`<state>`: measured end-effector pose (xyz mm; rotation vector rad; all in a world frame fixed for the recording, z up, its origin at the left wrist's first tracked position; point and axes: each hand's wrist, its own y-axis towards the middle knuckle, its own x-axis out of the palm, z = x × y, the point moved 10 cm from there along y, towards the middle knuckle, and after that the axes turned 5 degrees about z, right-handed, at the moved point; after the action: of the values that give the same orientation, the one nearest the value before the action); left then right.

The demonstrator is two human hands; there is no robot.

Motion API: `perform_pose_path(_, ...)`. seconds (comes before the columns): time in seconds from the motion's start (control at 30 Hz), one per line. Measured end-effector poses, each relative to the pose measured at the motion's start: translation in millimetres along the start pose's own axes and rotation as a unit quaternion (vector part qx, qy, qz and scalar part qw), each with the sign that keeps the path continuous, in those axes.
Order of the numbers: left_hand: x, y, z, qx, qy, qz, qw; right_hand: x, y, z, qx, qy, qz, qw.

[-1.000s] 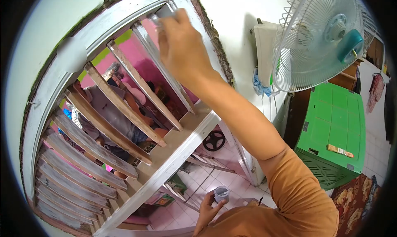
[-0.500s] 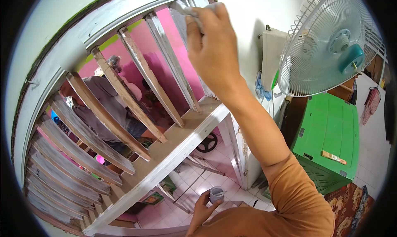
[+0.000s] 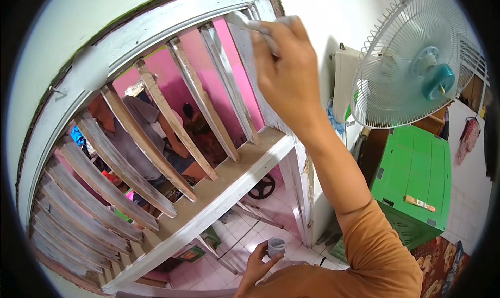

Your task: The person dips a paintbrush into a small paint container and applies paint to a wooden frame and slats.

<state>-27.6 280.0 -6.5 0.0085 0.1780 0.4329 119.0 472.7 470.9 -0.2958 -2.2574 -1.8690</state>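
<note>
My right hand (image 3: 291,64) is raised at the top of a slatted wooden frame, fingers closed around a paint-smeared paintbrush (image 3: 266,33). The brush head meets the upper end of the rightmost slat (image 3: 244,51), just under the white top rail (image 3: 177,17). Motion smears the brush tip a little. Low in the view, my left hand (image 3: 256,267) grips a small clear paint cup (image 3: 276,246) with greyish-white contents. Several slats to the left show bare brown edges, and others carry a thin whitish coat.
A white fan (image 3: 416,64) hangs on the right. Below it stands a green plastic cabinet (image 3: 416,168) with another paintbrush (image 3: 420,203) lying on top. Beyond the slats a person in a grey shirt (image 3: 140,123) is visible. The white-edged ledge (image 3: 224,186) runs beneath the slats.
The camera view has shifted slightly. My right hand and the brush sit a bit lower and further right, still at the rightmost slat. The person behind the slats has changed posture.
</note>
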Motion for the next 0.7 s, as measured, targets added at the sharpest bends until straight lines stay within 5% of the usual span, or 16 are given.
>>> perform_pose_path(0.4,-8.5,-2.7,1.6,0.012,-0.021,0.016,1.0,-17.5,-9.0,-23.7,-0.038,0.017,0.044,0.998)
perform_pose_path(0.6,-9.9,-4.0,-0.3,0.017,-0.027,0.008,0.999,-15.3,-30.5,20.4,0.157,0.077,0.047,0.983)
perform_pose_path(0.7,-8.1,-3.3,-5.7,0.018,-0.031,0.005,0.999,-11.6,-32.4,27.6,0.165,0.089,0.104,0.977)
